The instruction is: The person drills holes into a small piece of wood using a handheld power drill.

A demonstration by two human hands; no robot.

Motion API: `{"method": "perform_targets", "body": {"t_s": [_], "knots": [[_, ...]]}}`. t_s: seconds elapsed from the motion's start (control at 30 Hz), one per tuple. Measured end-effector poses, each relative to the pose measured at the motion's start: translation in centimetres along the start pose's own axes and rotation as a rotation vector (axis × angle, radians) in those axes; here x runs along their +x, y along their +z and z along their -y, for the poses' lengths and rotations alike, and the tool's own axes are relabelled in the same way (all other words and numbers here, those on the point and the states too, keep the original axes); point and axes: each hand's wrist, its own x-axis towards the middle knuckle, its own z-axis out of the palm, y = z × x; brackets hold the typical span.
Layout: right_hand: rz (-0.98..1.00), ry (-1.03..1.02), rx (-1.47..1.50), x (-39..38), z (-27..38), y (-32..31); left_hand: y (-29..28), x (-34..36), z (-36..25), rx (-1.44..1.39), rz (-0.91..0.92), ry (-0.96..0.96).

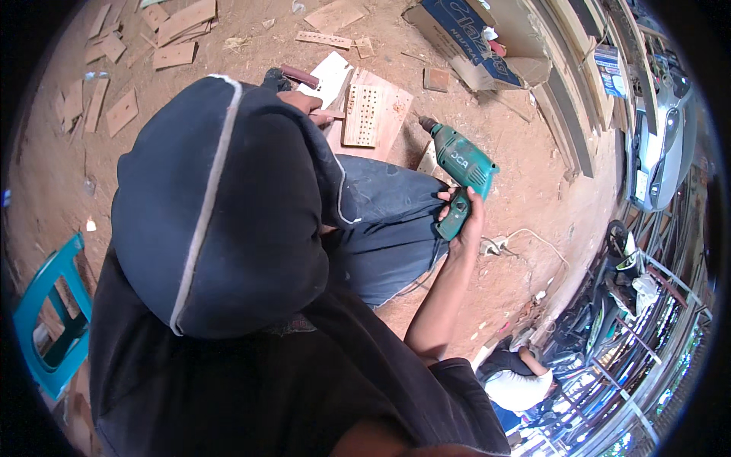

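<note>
Nearest you bulges dark cloth [164,206] with pale piping, a teal plastic chair [65,257] off to its left. Your right hand [470,215] is wrapped around the handle of a green power drill [463,156], its bit angled toward a pale board [392,107] but apart from it. Your left hand [302,101], partly hidden by the cloth, is beside a thin wooden strip [327,113]; you cannot tell whether it grips. The hole-dotted wooden block [361,114] lies on the board. Beyond are wood offcuts [175,55] and a cardboard box [461,49].
</note>
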Motion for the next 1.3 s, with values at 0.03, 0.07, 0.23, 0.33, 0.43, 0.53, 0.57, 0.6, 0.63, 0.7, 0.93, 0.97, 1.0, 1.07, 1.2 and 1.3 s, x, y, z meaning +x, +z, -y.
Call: {"method": "perform_targets", "body": {"t_s": [0.03, 0.07, 0.23, 0.33, 0.43, 0.53, 0.57, 0.6, 0.63, 0.7, 0.93, 0.97, 1.0, 1.07, 1.2, 1.3], "knots": [[-0.01, -0.003, 0.028, -0.1, -0.5, -0.1, 0.3, 0.1, -0.3, 0.069, -0.032, 0.015], [-0.016, -0.002, 0.022, -0.1, -0.7, -0.4, 0.4, 0.3, -0.4, 0.068, -0.014, 0.028], [0.022, -0.004, 0.071, 0.9, -1.5, -0.3, 0.5, 0.0, -1.2, 0.029, -0.028, -0.034], [-0.019, -0.023, 0.066, 0.5, -1.8, -0.8, 0.8, 2.2, -4.4, -0.009, -0.031, 0.046], [-0.051, -0.061, 0.092, 0.3, -2.3, -0.8, 0.9, 5.9, -7.3, 0.062, -0.108, 0.001], [-0.048, -0.079, 0.158, 0.5, -2.8, -1.0, 0.9, 7.9, -5.8, -0.069, -0.377, -0.01], [-0.043, -0.087, 0.164, 0.6, -2.9, -0.9, 0.6, 8.2, -3.9, -0.155, -0.425, 0.01], [-0.062, -0.097, 0.176, 0.5, -3.1, -1.6, -0.4, 7.5, -4.3, -0.16, -0.44, 0.018], [-0.08, -0.096, 0.182, 0.4, -3.3, -2.2, -1.3, 6.7, -4.7, -0.166, -0.455, 0.024], [-0.052, -0.083, 0.202, 0.7, -3.3, -1.3, -2.0, 3.9, -1.0, -0.152, -0.482, -0.014], [-0.013, -0.092, 0.121, 0.7, -2.7, -0.7, -0.9, -1.6, -0.7, 0.103, -0.294, -0.06], [-0.007, -0.094, 0.11, 0.5, -2.4, -0.7, -1.0, -1.9, -0.9, 0.161, -0.266, -0.021], [-0.002, -0.095, 0.106, 0.2, -2.2, -0.9, -1.2, -1.8, -1.3, 0.114, -0.219, 0.077], [0.025, -0.098, 0.097, -0.3, -1.9, -0.9, -0.6, -1.0, -0.2, 0.206, -0.133, 0.025], [0.036, -0.09, -0.013, -1.8, 0.3, 1.1, -0.3, -0.7, 0.4, 0.161, -0.146, 0.062], [0.041, -0.092, -0.157, -2.3, 2.0, 2.8, -0.3, -0.9, 0.6, 0.119, -0.15, 0.07]]}}
